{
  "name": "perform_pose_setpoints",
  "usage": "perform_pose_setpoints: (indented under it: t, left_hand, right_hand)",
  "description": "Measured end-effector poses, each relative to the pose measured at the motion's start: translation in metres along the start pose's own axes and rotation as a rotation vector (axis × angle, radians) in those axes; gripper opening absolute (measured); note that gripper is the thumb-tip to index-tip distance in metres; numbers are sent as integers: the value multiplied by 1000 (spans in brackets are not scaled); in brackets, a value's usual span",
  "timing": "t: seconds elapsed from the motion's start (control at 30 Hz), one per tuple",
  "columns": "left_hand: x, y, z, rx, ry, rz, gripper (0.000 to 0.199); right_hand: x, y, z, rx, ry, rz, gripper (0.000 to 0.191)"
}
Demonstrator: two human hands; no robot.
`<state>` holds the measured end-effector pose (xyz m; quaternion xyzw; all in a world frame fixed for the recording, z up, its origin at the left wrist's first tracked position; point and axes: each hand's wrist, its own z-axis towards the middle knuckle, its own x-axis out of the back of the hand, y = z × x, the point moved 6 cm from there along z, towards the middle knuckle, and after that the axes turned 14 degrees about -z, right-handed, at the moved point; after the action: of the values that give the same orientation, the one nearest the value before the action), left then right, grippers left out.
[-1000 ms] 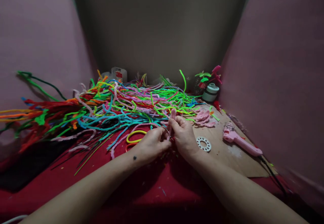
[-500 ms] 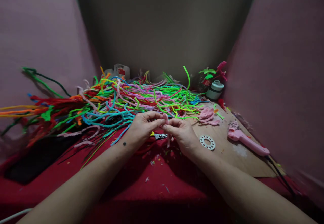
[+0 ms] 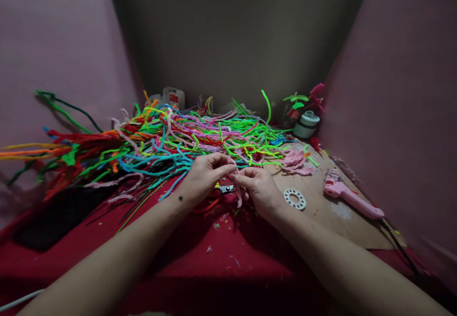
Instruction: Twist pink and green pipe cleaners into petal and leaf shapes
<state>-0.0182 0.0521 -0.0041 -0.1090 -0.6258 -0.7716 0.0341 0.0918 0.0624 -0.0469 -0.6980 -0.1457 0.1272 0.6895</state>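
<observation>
My left hand (image 3: 209, 173) and my right hand (image 3: 260, 186) meet near the middle, fingertips pinched together on a pink fuzzy stem (image 3: 239, 198). One end of the stem hangs down below the fingers; the part between the fingertips is mostly hidden. Just under my hands lie scissors (image 3: 226, 189), partly covered, with a yellow piece by the pivot. Behind them spreads a large heap of coloured fuzzy stems (image 3: 207, 135). To the right of my right hand rests a white ring with holes (image 3: 294, 199).
A brown board (image 3: 321, 211) on the red cloth (image 3: 200, 263) holds a pink corded tool (image 3: 353, 202) and pink shaped pieces (image 3: 295, 162). A white-lidded jar (image 3: 306, 124) stands behind. A black flat object (image 3: 53, 221) lies left.
The view has shifted slightly. My left fingers have closed over the top of the pink stem, which now shows less above the fingertips.
</observation>
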Motion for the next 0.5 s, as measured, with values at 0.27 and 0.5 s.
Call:
perform_pose_setpoints:
  t: [0.27, 0.5]
  left_hand:
    - [-2, 15, -7, -565, 45, 488, 18]
    - [8, 8, 4, -234, 78, 158, 18]
  right_hand:
    - [-3, 10, 0, -104, -29, 62, 19]
    - [-4, 10, 2, -90, -47, 92, 27]
